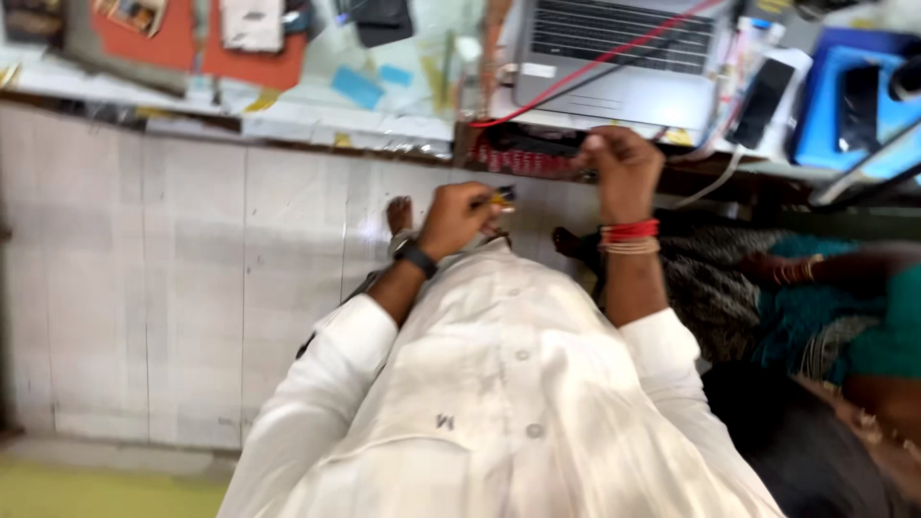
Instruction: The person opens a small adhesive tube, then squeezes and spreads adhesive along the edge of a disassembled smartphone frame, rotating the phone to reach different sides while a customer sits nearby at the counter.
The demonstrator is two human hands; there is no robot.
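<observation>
The table (288, 120) carries a laptop (614, 58), a blue tray (830, 105) and a phone (763, 101); what the tray holds is too blurred to tell. A red block (523, 158) sits at the table's front edge, below the laptop. A red wire (595, 62) runs from the block across the laptop.

Right hand (624, 173): closed to a pinch, fingertips raised just beside the block; whatever it grips is too small to identify.

Left hand (456, 219): fisted around 1 small tool (501, 198) with a yellow-black end, held below the table edge, left of the block.

Handling, judged: the tool is light and stiff; grip it at the handle. The wire is thin and limp; take it near its end.
</observation>
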